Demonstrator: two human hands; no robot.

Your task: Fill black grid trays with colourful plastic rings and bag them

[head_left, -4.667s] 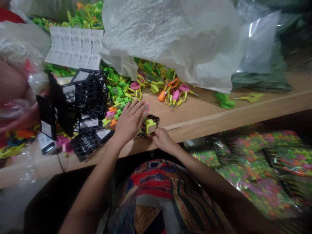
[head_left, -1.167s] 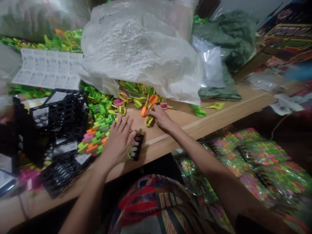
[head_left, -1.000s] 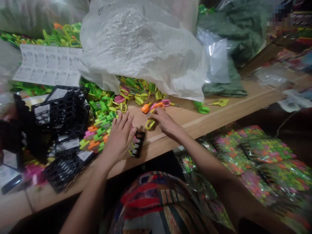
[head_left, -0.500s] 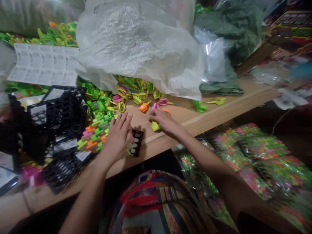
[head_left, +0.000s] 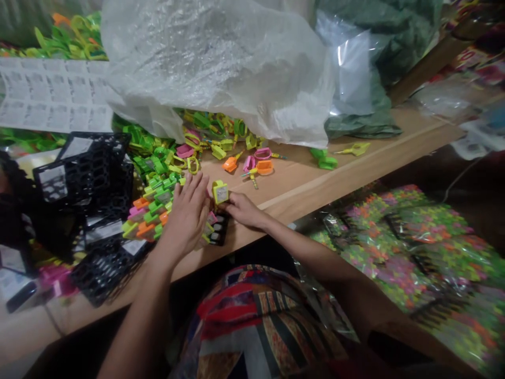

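Observation:
My left hand (head_left: pixel 188 212) lies flat, fingers stretched out, on a row of green, orange and pink plastic pieces (head_left: pixel 149 210) standing in a black slotted tray (head_left: pixel 219 233) near the front edge of the wooden table (head_left: pixel 311 184). My right hand (head_left: pixel 241 208) pinches a small yellow plastic piece (head_left: pixel 220 192) and holds it just above the tray's open right end, beside my left fingertips. More loose yellow, pink, orange and green pieces (head_left: pixel 221 147) lie scattered behind my hands.
Black mesh trays (head_left: pixel 84 173) are stacked at the left. A big clear plastic bag (head_left: pixel 221 63) covers the back of the table, with a dark green bag (head_left: pixel 379 58) to its right and a label sheet (head_left: pixel 51 102) at the left. Bagged colourful pieces (head_left: pixel 414 242) lie below right.
My right hand reached to the loose pile, took a yellow piece and carried it back to the tray's right end. My left hand stayed flat on the row.

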